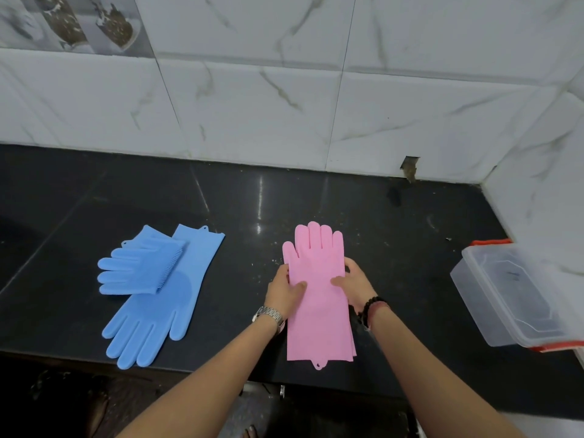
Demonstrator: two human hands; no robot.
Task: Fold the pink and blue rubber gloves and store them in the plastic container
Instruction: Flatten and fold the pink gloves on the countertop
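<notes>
The pink gloves [317,279] lie stacked flat on the black counter [395,248], fingers pointing at the wall, cuffs toward me. My left hand [284,292] grips their left edge at the palm, thumb on top. My right hand [355,284] grips the right edge the same way. Two blue gloves lie to the left: a long one [170,298] laid flat with fingers toward me, and a second one [139,267] folded over on top of it, its bristles showing. The clear plastic container [512,298] stands open at the right edge.
A marble-tiled wall runs along the back and the right side of the counter. The container has orange-red clips and overhangs near the right wall. The counter's front edge is just below the pink cuffs. A foot shows on the floor below.
</notes>
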